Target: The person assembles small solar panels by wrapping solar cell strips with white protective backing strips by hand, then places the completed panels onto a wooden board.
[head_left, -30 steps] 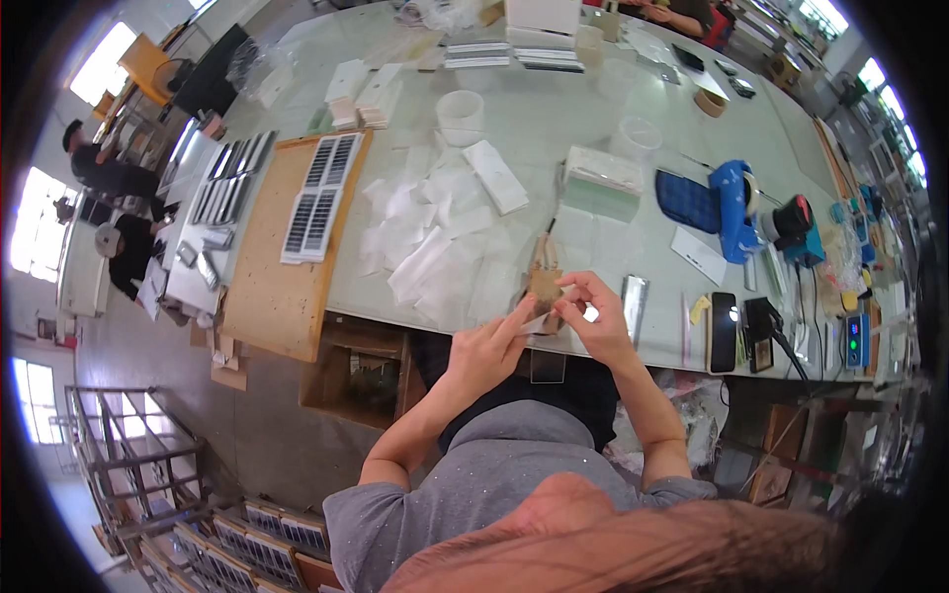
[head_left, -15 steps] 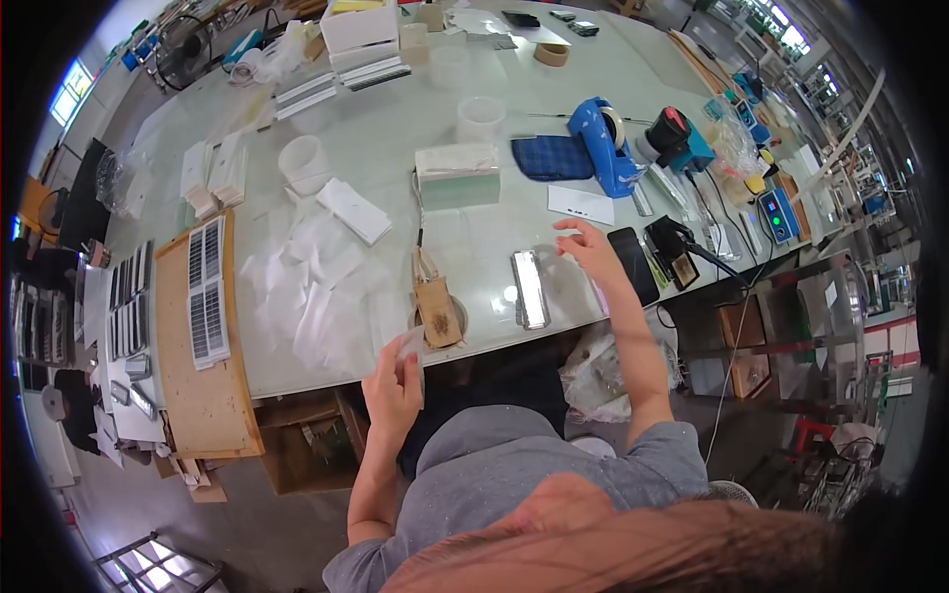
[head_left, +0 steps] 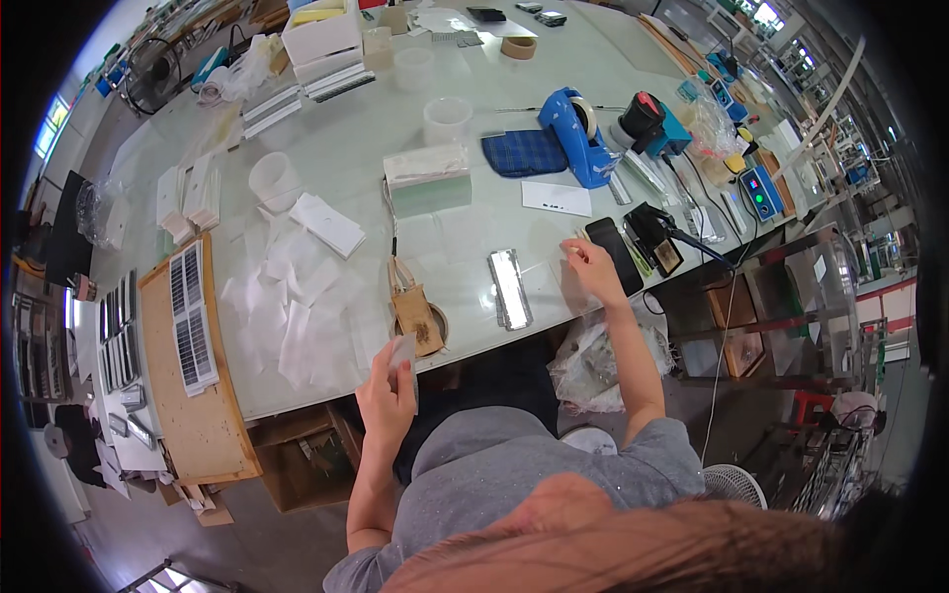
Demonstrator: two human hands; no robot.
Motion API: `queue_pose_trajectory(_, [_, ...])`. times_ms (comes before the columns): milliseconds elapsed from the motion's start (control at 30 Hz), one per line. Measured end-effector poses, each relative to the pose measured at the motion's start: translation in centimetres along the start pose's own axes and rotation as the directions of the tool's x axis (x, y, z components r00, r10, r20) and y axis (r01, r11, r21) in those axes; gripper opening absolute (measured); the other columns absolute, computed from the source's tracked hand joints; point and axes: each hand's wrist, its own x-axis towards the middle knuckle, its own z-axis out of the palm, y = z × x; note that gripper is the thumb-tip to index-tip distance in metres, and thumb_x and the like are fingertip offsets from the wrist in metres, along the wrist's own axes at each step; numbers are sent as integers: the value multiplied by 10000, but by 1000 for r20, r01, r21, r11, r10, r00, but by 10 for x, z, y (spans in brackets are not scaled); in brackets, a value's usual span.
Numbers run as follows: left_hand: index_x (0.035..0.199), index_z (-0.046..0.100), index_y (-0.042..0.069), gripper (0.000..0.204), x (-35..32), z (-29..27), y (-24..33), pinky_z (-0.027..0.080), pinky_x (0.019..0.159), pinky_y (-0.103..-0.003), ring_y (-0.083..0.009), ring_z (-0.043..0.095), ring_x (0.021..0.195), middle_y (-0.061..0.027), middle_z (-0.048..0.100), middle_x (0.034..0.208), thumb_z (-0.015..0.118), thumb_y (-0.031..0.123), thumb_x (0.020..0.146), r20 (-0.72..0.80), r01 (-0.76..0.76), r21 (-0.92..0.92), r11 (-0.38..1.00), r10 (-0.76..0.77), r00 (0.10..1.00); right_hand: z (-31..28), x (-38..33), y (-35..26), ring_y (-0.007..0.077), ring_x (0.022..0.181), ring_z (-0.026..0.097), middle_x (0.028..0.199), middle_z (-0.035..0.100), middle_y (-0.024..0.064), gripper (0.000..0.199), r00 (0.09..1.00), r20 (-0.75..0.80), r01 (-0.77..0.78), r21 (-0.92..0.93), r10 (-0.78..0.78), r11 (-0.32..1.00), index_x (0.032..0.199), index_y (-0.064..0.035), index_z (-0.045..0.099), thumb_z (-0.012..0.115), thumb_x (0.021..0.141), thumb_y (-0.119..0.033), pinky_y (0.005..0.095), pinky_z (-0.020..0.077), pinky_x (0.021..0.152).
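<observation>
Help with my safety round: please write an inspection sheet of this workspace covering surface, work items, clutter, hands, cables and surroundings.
Surface: pale, glossy table.
Work items: thin pale sheet in hand; brown block near the front edge; silver strip right of it.
Clutter: loose white sheets, blue tape dispenser, black phone.
Left hand: gripping the pale sheet.
Right hand: beside the phone, fingers bent; contents unclear.
Cables: cord at the brown block.
Surroundings: plastic bag below table level; fan far left.
</observation>
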Motion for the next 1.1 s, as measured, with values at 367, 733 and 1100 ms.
queue_pose_trajectory(367, [1243,592,60,343,-2,1,0,401,473,-281,-163,465,434,-89,516,557,613,53,901,11,1,-7,1000,-1,1000,30,-5,-20,334,818,643,915,649,145,259,959,-252,69,-240,-131,968,1139,-78,626,598,891,-148,418,502,707])
queue_pose_trajectory(733, [1245,584,79,344,-4,2,2,421,476,-300,-203,505,444,-96,559,580,625,81,904,42,37,-24,999,-36,998,70,40,-108,285,883,611,934,620,76,184,822,-154,485,-316,-548,816,1003,-112,656,671,835,-187,398,495,717])
queue_pose_trajectory(1100, [1234,586,72,330,-20,-10,2,387,460,-302,-189,452,421,-94,488,538,621,77,906,-78,64,30,998,-61,995,140,145,-150,226,793,609,894,647,23,202,449,96,852,-345,-888,393,916,-135,688,759,760,-243,310,464,655])
